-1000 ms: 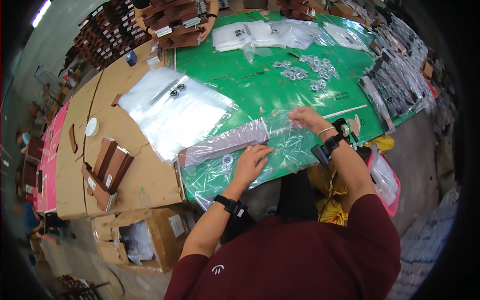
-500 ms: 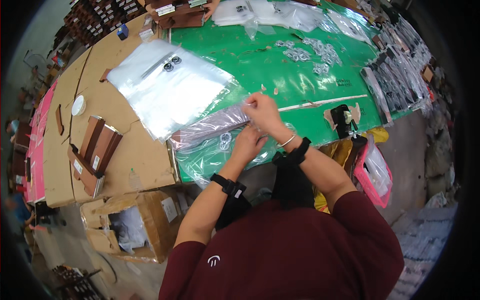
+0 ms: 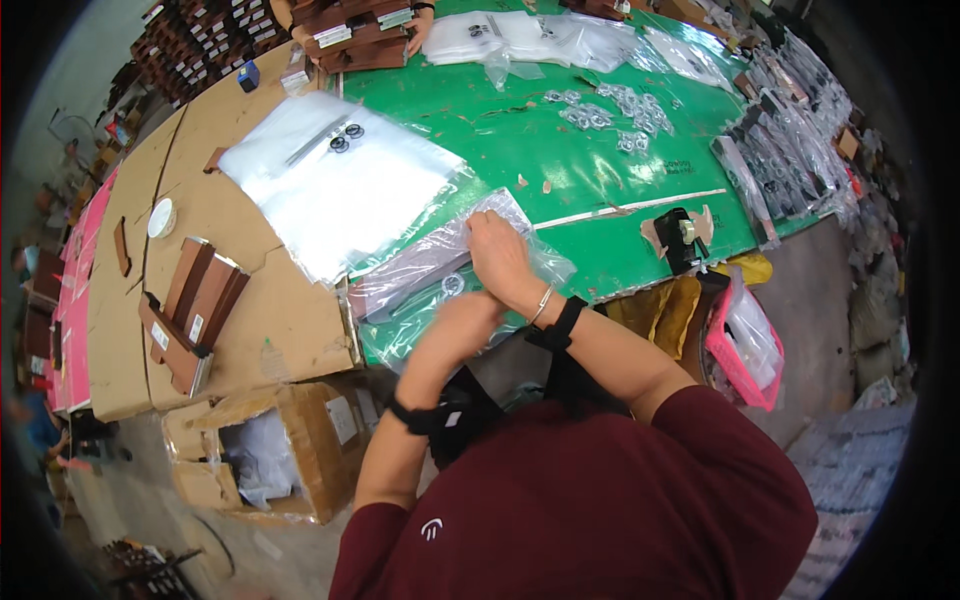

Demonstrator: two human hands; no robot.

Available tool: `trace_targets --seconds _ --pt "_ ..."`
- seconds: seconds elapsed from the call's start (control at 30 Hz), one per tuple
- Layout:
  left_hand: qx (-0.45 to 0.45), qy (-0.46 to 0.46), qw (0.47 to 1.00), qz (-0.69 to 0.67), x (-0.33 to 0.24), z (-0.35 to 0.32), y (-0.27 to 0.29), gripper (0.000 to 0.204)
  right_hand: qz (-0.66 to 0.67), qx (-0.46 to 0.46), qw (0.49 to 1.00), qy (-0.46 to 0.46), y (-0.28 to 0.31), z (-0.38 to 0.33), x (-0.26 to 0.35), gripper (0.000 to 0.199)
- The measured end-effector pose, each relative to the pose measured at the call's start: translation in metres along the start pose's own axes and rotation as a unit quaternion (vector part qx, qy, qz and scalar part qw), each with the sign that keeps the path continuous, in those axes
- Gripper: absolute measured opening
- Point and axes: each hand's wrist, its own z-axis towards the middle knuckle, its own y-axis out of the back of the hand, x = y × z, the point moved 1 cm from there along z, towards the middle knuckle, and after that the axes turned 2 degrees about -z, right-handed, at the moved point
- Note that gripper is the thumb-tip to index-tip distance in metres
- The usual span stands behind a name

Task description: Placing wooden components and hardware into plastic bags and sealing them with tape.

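In front of me a clear plastic bag (image 3: 415, 325) lies along the near edge of the green table covering, tilted up to the right. Inside it is a long, flat, brownish-mauve piece (image 3: 410, 268), with a small packet of rings (image 3: 453, 284) beside it. My right hand (image 3: 503, 258) is closed, its curled fingers at the bag over the piece's right part. My left hand (image 3: 462, 325) is over the bag's near side, close to my right wrist; motion blurs its fingers. Left of the bag lies a stack of clear flat bags (image 3: 340, 190) with black rings on top.
Brown slatted pieces (image 3: 195, 310) and a white cup (image 3: 162, 217) rest on cardboard at left. Small ring packets (image 3: 630, 110) lie farther back. A black tape dispenser (image 3: 683, 240) and wrapped pieces (image 3: 785, 165) are at right. Another person's hand (image 3: 420, 30) holds brown pieces at the far edge.
My right hand has moved slightly left and down over the bag. My left hand has drawn back toward me and left, now blurred. More of the long piece's right end shows.
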Motion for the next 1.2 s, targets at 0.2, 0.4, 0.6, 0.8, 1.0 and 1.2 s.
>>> trace_targets --seconds 0.2,0.4,0.6,0.8,1.0,1.2 --pt "-0.38 -0.137 0.912 -0.064 0.035 0.034 0.053 0.031 -0.021 -0.032 0.999 0.013 0.005 -0.008 0.02 0.014" --pt "-0.344 -0.068 0.926 -0.14 0.059 0.058 0.027 0.04 0.168 0.02 0.979 0.11 0.058 -0.054 0.054 0.021" --pt "-0.328 -0.04 0.94 -0.077 0.049 0.054 0.033 0.031 0.07 -0.102 0.991 0.044 0.131 -0.115 -0.032 0.043" --pt "-0.342 -0.022 0.937 -0.063 0.043 0.056 0.03 0.018 0.168 -0.107 0.963 -0.182 0.069 -0.099 -0.055 0.063" --pt "-0.359 -0.052 0.932 -0.004 0.046 0.063 0.03 0.022 0.16 -0.088 0.974 -0.135 0.075 -0.12 -0.074 0.015" --pt "-0.308 -0.064 0.949 0.035 0.043 0.053 0.034 0.034 0.189 -0.056 0.976 -0.087 0.09 -0.121 -0.068 0.017"
